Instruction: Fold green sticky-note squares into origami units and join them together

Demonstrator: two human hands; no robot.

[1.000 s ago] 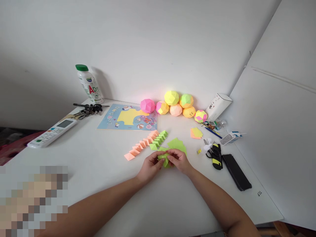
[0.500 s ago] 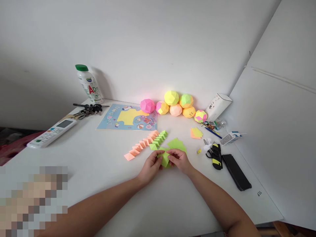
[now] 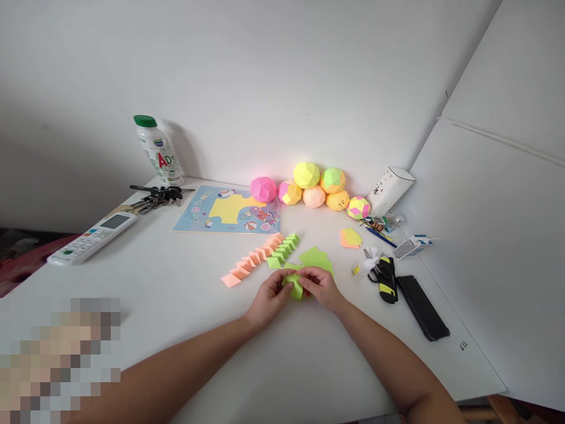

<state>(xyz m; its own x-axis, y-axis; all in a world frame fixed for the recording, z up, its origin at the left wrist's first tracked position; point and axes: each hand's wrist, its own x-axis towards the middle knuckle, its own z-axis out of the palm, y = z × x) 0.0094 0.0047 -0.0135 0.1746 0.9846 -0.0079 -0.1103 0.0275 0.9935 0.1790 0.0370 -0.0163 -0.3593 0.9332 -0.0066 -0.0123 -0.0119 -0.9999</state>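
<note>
Between both hands is a small piece of light green paper (image 3: 295, 287), bent along creases. My left hand (image 3: 272, 292) pinches its left side with thumb and fingers. On the opposite side, my right hand (image 3: 321, 286) grips it the same way; the fingertips nearly meet at the top. Just behind my hands lies a loose stack of green paper sheets (image 3: 316, 258). A row of folded green paper pieces (image 3: 283, 251) stands left of that stack, and beside it runs a longer row of folded peach paper pieces (image 3: 252, 259). My fingers hide part of the held paper.
Several faceted paper balls (image 3: 306, 175) sit along the wall. A blue picture board (image 3: 189, 217), keys (image 3: 159, 197), a white remote (image 3: 92, 238) and a bottle (image 3: 159, 150) are left. At right are yellow-orange papers (image 3: 351, 237), scissors (image 3: 374, 274), a utility knife (image 3: 388, 281) and a black phone (image 3: 422, 307).
The green paper between my hands has gone from fairly flat to bent, with raised creases at its middle. Both hands stay in nearly the same place.
</note>
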